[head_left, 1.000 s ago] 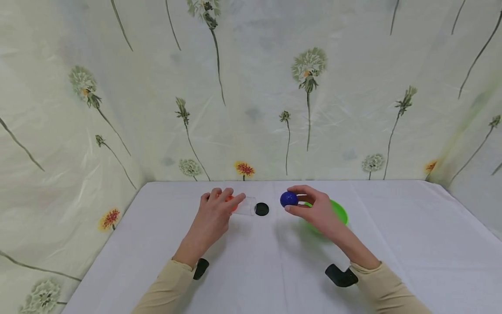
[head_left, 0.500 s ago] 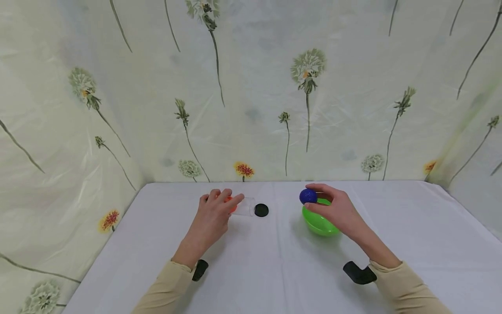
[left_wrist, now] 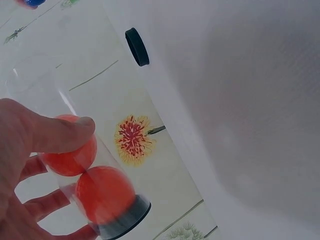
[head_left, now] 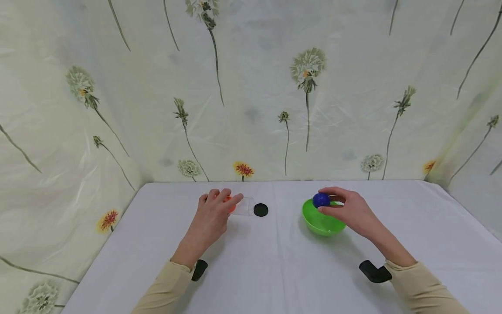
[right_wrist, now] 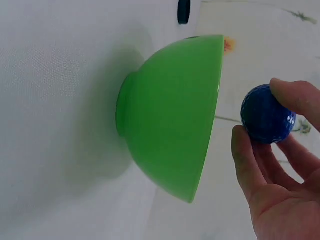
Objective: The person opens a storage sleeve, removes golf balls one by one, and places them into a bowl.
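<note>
My left hand (head_left: pixel 211 213) grips a clear plastic tube (head_left: pixel 245 206) held sideways. Two orange balls (left_wrist: pixel 105 194) sit inside it toward the dark-capped end, as the left wrist view shows; its other end points right. Between thumb and fingers, my right hand (head_left: pixel 353 211) pinches a dimpled blue golf ball (right_wrist: pixel 267 114). The ball is just above the rim of a green bowl (right_wrist: pixel 172 115), apart from it in the right wrist view. Most of the bowl's inside is hidden from the head view by the hand and ball.
A round black lid (head_left: pixel 260 209) lies on the white tablecloth (head_left: pixel 259 270) beside the tube's right end. Behind the table hangs a flower-printed curtain (head_left: pixel 251 109), which also covers the sides.
My right hand has carried the blue golf ball rightward, from left of the green bowl to above it. The left hand with the tube has stayed nearly still.
</note>
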Tool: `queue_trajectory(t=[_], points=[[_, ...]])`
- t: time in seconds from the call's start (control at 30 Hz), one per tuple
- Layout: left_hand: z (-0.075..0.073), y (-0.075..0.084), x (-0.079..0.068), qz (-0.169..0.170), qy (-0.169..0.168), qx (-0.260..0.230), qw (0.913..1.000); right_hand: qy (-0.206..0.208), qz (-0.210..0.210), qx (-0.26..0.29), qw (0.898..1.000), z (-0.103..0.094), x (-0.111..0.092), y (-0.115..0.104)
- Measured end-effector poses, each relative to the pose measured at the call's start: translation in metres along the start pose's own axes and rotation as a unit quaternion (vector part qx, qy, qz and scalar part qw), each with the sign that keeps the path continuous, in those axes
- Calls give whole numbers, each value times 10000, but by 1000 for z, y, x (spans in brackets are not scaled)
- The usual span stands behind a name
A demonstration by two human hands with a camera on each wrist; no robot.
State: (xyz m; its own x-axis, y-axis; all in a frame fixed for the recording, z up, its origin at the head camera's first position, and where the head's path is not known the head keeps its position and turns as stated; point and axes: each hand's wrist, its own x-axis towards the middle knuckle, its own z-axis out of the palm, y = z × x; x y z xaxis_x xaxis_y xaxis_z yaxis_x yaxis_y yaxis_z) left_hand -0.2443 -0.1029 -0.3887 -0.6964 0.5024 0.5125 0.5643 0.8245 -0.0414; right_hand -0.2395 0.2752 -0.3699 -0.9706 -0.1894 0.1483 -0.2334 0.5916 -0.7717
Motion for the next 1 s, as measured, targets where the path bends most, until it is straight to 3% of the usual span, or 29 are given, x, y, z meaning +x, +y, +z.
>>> queue_trajectory(t=[0.3, 0.53, 1.0], points=[[-1, 0, 0, -45, -84, -43, 9999, 58, -202, -608, 9979, -8, -5, 11], [1, 0, 0, -59, -47, -134, 9999, 113, -15, -1092, 9940, -6, -5, 22], [3, 0, -1, -127, -93, -220, 9996, -52, -165, -1207, 9925, 3, -1, 42]])
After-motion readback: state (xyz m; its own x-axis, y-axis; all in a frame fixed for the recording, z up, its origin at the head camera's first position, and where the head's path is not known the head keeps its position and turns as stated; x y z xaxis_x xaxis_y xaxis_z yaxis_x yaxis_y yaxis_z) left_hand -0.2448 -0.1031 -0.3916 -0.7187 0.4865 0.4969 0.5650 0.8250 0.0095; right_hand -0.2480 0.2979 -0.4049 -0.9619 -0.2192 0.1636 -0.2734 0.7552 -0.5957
